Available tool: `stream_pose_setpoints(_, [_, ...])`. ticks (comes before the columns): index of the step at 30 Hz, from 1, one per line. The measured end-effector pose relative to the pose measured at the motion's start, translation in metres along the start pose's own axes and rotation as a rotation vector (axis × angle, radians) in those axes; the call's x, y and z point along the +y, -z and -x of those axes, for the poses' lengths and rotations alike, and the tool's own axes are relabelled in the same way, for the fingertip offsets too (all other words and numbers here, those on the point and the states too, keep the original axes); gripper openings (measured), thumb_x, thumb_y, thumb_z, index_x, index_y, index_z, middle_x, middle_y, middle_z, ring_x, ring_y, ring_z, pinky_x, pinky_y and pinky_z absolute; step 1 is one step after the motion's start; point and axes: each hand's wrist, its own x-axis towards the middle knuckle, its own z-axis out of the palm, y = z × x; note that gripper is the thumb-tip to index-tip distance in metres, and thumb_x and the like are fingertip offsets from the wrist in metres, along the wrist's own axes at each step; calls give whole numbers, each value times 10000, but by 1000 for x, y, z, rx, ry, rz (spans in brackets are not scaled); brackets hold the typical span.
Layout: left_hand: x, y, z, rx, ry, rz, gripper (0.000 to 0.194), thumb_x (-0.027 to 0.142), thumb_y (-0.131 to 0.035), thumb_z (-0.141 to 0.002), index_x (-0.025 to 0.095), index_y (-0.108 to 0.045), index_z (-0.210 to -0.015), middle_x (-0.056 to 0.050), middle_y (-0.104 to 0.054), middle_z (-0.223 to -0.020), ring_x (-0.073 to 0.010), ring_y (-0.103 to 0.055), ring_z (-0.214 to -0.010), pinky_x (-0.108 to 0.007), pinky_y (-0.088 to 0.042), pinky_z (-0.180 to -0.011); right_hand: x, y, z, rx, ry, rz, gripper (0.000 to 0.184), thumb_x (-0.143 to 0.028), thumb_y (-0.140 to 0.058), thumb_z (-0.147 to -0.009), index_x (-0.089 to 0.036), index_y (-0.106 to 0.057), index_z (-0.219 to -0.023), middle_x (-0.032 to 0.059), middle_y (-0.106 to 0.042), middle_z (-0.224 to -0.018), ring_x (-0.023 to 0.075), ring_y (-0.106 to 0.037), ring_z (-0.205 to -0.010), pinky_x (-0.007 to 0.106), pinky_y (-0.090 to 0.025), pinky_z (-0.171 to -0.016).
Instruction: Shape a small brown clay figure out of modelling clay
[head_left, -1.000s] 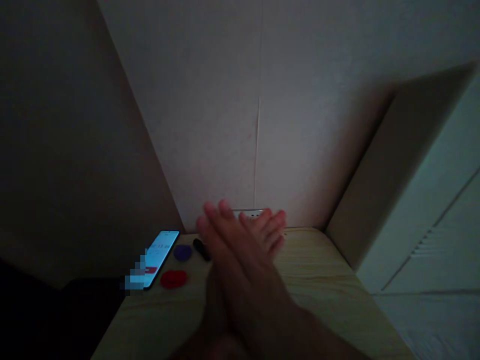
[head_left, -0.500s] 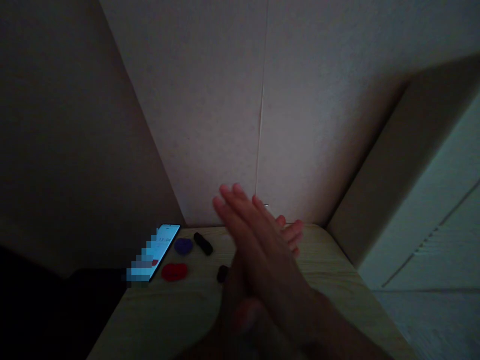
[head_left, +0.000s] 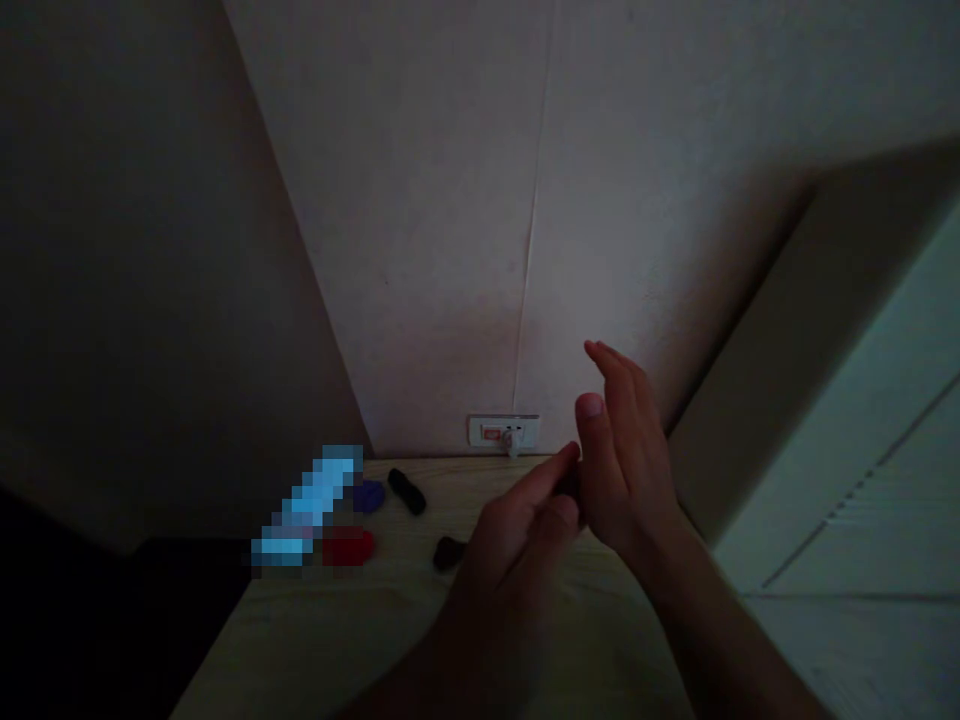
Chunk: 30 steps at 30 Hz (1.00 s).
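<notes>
My left hand [head_left: 517, 530] is closed, thumb and fingers around a dark lump of modelling clay [head_left: 570, 486], mostly hidden by the fingers. Just right of it, my right hand [head_left: 626, 455] is raised with its fingers stretched out and its palm turned toward the left hand. On the wooden table [head_left: 300, 640] lie a blue clay lump [head_left: 369, 496], a red clay lump [head_left: 349, 547] and a black clay piece [head_left: 406, 491]. Another black piece [head_left: 448, 553] lies beside my left hand, partly covered by it.
A lit phone [head_left: 311, 510], blurred by pixel blocks, lies at the table's left edge. Behind the table, the wall carries a socket panel [head_left: 491, 432] with a plug in it. A pale cabinet [head_left: 840, 480] stands to the right.
My palms were pressed together, one over the other. Now they are apart: the right hand has moved right, and the dark lump shows in the left. The socket panel has come into view.
</notes>
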Motion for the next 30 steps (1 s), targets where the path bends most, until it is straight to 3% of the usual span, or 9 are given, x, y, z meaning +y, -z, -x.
stream_pose_setpoints(3, [1, 4, -8, 23, -8, -40, 391, 279, -710, -924, 164, -694, -1298, -144, -711, -1350, -330, -658, -1271, -501, -469, -1139, 4, 3, -3, 44, -47, -37, 563, -500, -281, -1071, -134, -500, -1438, 217, -559, -1453, 337, -519, -1374, 609, -407, -1132])
stream_pose_setpoints(6, [1, 12, -22, 36, -52, 27, 265, 232, -803, -845, 166, -729, -1092, -119, -795, -1152, -275, -758, -1070, -418, -582, -978, 8, 6, -4, 100, -112, -100, 555, -515, -317, -1065, -138, -532, -1410, 208, -597, -1409, 333, -575, -1304, 589, -458, -1081])
stream_pose_setpoints(11, [3, 29, -36, 77, -109, -44, 231, 157, -901, -716, 169, -732, -874, -58, -827, -947, -194, -774, -933, -317, -596, -886, 23, 6, -8, 206, -210, -313, 490, -544, -395, -1044, -190, -610, -1305, 162, -644, -1354, 322, -638, -1214, 570, -514, -1012])
stream_pose_setpoints(17, [13, 29, -34, 106, -203, -132, 213, 126, -927, -638, 186, -782, -782, -8, -787, -776, -141, -731, -752, -235, -593, -703, 26, 8, -11, 235, -270, -435, 466, -563, -455, -1019, -199, -640, -1244, 152, -674, -1309, 313, -668, -1148, 534, -554, -943])
stream_pose_setpoints(24, [7, 31, -33, -64, -223, -55, 228, 243, -854, -804, 228, -824, -1030, -57, -828, -970, -150, -765, -796, -264, -614, -789, 20, 8, -9, 204, -284, -531, 364, -503, -465, -1032, -251, -634, -1233, 112, -653, -1326, 282, -668, -1133, 462, -561, -899])
stream_pose_setpoints(30, [11, 26, -31, -146, -176, 129, 195, 264, -762, -907, 227, -794, -1096, -68, -819, -1071, -153, -775, -823, -251, -623, -757, 16, 8, -9, 187, -289, -564, 333, -473, -474, -1036, -261, -636, -1236, 105, -640, -1335, 275, -678, -1091, 451, -553, -870])
